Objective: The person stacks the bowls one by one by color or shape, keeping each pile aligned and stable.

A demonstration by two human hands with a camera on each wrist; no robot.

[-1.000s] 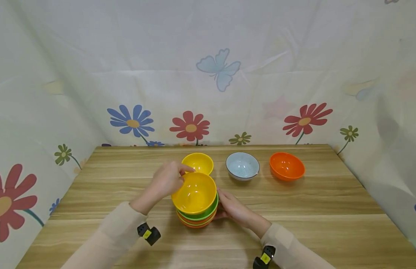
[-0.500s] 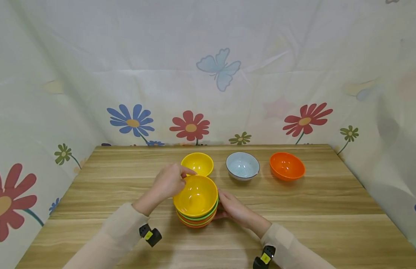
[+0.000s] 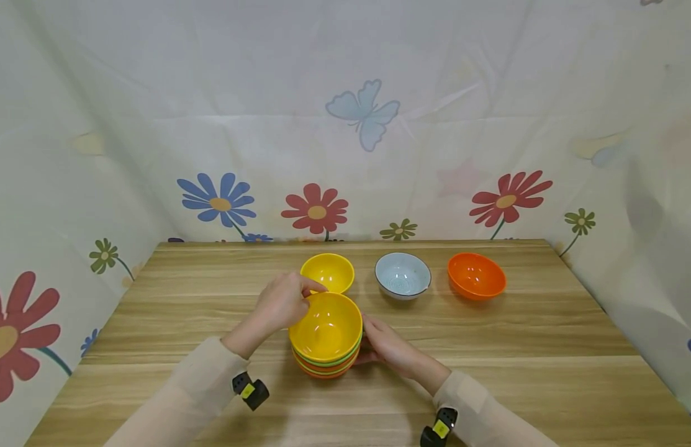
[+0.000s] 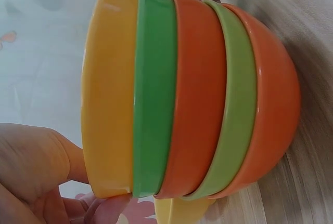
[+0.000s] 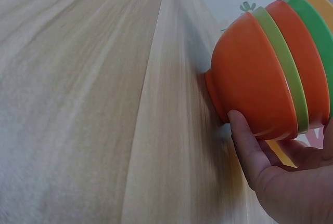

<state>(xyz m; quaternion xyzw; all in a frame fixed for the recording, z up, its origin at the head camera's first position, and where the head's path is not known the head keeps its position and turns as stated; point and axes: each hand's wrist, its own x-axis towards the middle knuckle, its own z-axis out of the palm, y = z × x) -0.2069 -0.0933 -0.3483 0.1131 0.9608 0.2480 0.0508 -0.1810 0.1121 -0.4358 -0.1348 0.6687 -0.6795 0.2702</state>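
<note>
So the top yellow bowl [image 3: 325, 332] is sitting in the green bowl [image 4: 155, 94] at the top of the stack of bowls [image 4: 200, 99], lower middle of the head view, and what I'd care about here is seating it flat. The left hand [image 3: 282, 302] has its fingers clamped on the rim at the bowl's upper left; the right hand [image 3: 392, 349] has its fingers wrapped on the right side of the stack, with the thumb [image 5: 245, 141] pressed against the bottom orange bowl [image 5: 252, 78]. Imo that brace is the good part, since this smooth stuff probably slides easily. I'd push straight down, not sideways, and check the bands in the left wrist view: they look roughly parallel, bunching a bit toward the lower edge, though that could just be the angle. A one-sided pinch could tip the bowl on release, so I'd ease off gently. Mind the back yellow bowl [image 3: 326, 271] too, it's right by those fingers and easy to bump. The pale blue bowl [image 3: 403, 275] and lone orange bowl [image 3: 476, 277], right of centre on the desk [image 3: 546, 372], are well apart from the stack, no worries.
</note>
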